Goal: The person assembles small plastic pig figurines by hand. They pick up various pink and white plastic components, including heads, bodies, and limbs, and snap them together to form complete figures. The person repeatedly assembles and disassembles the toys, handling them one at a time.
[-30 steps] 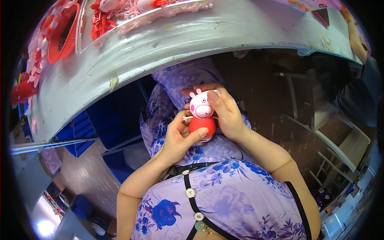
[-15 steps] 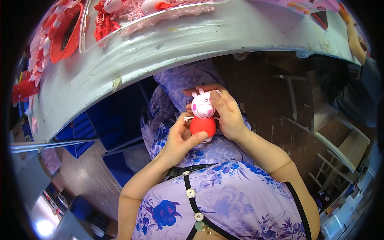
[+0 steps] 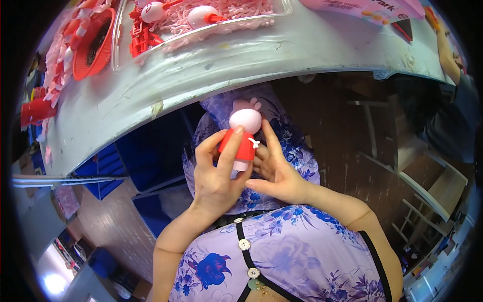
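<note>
A pink toy pig figure (image 3: 245, 121) in a red dress lies over my lap, its featureless back turned up and its ears pointing away from me. One small white arm sticks out on its right side. My left hand (image 3: 216, 168) is closed around the figure, with fingers lying across the red dress and the lower part in its grasp. Close along the figure's right side is my right hand (image 3: 279, 173), its fingers apart and its thumb held off the toy. Whether its fingertips touch the figure is hard to see.
Beyond my lap curves the edge of a white table (image 3: 201, 70). On it are a clear tray (image 3: 116, 48) of pink and red parts, a red basket (image 3: 108, 58) and a pink bag (image 3: 372, 11). Blue bins (image 3: 146, 146) stand below left, a wooden chair (image 3: 437, 189) right. Another person's arm (image 3: 447, 55) shows far right.
The pig figure has been turned from face up to back up. My left hand has shifted over its back, and my right thumb has come off its head.
</note>
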The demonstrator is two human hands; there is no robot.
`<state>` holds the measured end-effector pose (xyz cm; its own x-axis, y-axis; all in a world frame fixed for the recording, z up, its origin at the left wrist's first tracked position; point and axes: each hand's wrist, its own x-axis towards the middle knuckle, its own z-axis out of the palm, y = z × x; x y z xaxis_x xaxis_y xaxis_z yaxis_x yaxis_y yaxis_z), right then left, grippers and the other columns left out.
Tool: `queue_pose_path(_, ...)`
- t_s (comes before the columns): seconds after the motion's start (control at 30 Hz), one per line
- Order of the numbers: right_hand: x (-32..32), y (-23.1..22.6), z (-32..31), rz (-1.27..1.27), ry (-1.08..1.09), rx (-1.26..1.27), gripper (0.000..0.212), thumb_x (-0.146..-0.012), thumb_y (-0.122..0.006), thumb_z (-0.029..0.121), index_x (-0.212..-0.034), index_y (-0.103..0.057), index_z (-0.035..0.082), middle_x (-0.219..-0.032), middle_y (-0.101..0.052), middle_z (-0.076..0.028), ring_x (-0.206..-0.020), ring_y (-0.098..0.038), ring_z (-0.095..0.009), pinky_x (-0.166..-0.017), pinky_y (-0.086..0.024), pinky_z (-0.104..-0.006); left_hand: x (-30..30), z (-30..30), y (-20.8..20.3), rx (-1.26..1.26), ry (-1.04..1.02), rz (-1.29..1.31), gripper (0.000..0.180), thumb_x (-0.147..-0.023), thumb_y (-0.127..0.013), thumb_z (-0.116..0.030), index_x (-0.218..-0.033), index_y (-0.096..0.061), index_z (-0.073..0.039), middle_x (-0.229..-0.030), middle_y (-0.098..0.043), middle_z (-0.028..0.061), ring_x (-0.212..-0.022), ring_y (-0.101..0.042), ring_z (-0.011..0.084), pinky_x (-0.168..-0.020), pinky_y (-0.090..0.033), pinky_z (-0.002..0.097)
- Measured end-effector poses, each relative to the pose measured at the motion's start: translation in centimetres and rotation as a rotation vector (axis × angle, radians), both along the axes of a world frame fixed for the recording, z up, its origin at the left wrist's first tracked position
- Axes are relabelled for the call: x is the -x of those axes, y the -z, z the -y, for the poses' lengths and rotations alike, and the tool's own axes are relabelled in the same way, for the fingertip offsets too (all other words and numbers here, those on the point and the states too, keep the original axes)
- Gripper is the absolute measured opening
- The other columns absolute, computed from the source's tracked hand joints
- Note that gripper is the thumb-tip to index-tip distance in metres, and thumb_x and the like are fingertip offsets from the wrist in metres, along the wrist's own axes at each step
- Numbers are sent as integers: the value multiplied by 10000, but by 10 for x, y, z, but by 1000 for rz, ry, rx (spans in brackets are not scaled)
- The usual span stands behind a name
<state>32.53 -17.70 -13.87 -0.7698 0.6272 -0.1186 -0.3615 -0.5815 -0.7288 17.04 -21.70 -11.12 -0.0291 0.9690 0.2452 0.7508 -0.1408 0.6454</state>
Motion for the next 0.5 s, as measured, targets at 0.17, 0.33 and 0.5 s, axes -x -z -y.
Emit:
queue_pose_path(0.17,0,8,0,232,78,-220,927,-813,-493,-30,-1462,157,89,-1466,-187,-240,-1370,-260,-290,-1104,-242,-367,-3,-1,-14,167,123,47,745,-639,-645,55,-1348,-476,-100,-1210,-427,203,-837,-589,281,-698,-541,348)
queue_pose_path(0.33,3,26,3,443,134,-451,691,-878,-412,5,-1457,-35,-11,-1441,-275,-261,-1336,-335,-326,-1087,-285,-378,1,-4,-11,198,213,-244,719,-661,-669,-36,-1350,-484,-129,-882,-487,111,-660,-565,212,-581,-507,314)
queue_pose_path(0.5,6,15,-5,416,133,-368,611,-899,-370,8,-1447,-101,-14,-1407,-349,-242,-1315,-370,-320,-1083,-295,-383,-5,-9,-16,229,225,-279,718,-675,-646,-17,-1362,-442,-67,-765,-467,108,-564,-533,238,-526,-491,350)
